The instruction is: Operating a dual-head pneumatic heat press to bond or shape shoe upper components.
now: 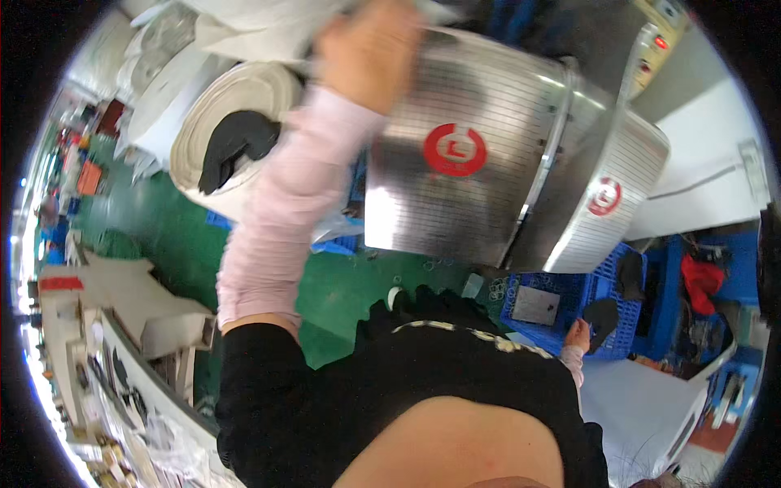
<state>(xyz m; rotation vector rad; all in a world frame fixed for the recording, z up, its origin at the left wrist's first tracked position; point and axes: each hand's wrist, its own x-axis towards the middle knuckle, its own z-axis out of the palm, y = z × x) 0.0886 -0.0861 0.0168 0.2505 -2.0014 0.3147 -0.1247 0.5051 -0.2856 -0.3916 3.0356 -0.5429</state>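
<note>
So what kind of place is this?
It looks like a workshop or small factory, I think. There's a big pale roll of material, a big shiny metal plate and a blue plastic crate.

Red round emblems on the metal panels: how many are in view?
2: one red emblem on the left metal panel, another on the right metal panel. Others may be hidden.

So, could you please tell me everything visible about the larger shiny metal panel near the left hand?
The panel looks like silvery metal, roughly rectangular, with fine parallel lines, a red ring emblem and bright glare at its lower left. A metal bar runs along its right side. The blurred left hand is at its upper left; whether they touch is unclear.
</note>
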